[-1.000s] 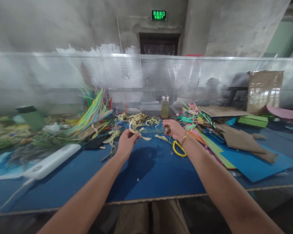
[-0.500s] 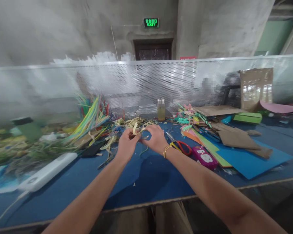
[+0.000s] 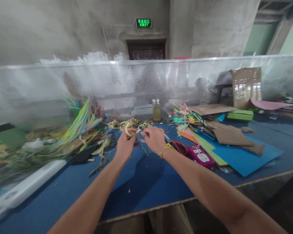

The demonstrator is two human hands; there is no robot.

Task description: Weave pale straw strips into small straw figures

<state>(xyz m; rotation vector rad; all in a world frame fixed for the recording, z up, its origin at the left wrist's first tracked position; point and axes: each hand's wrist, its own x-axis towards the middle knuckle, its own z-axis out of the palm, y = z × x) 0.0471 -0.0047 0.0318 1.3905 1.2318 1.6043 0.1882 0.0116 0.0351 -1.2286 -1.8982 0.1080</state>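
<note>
My left hand (image 3: 125, 143) is closed in a pinch on a pale yellow strip (image 3: 128, 129), which curls up in a loop above the thumb. Close to its right, my right hand (image 3: 155, 139) is also closed, thumb and fingertips together beside the strip. What its fingertips hold is too small to make out. Both hands are raised over the blue tabletop (image 3: 127, 201). Just behind them lies a heap of pale dried strips (image 3: 124, 124). Scissors with red handles (image 3: 181, 148) rest to the right of my right wrist.
A purple case (image 3: 200, 156) and blue paper sheets (image 3: 249, 162) lie on the right. Left are a bundle of coloured stems (image 3: 79, 125) and a white elongated device (image 3: 30, 185). A small bottle (image 3: 156, 110) stands before the perforated metal screen (image 3: 141, 74).
The view has swung slightly to the right, so things sit further left. My right fingertips have drawn together, and the loop of strip over my left hand has changed shape.
</note>
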